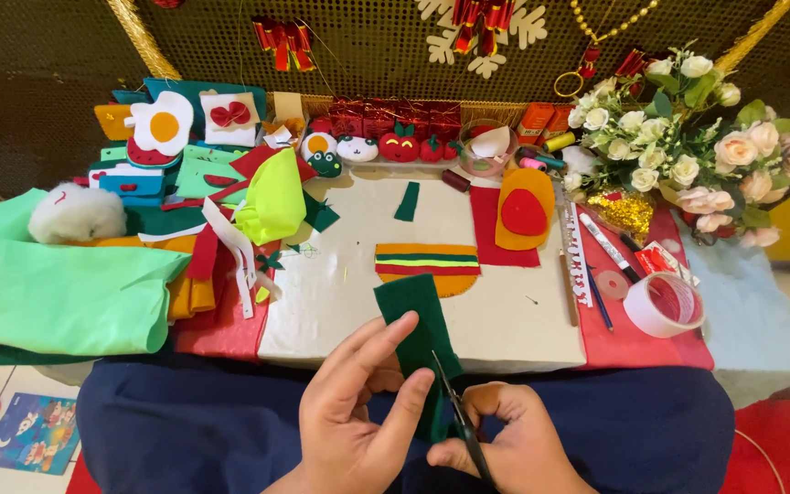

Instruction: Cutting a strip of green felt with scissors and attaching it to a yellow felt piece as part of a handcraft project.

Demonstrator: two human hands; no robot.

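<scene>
My left hand pinches a long strip of dark green felt between thumb and fingers, holding it upright over my lap. My right hand grips a pair of dark scissors, whose blades sit against the right edge of the strip, just below my left fingers. On the beige work board beyond the strip lies a layered felt piece with orange, red, yellow and green stripes. The lower end of the strip is hidden behind my hands.
Green felt sheets and scraps pile at the left. A roll of clear tape, pens and a ruler lie at the right, beside a bouquet of pale artificial roses. Small felt toys and red gift boxes line the back.
</scene>
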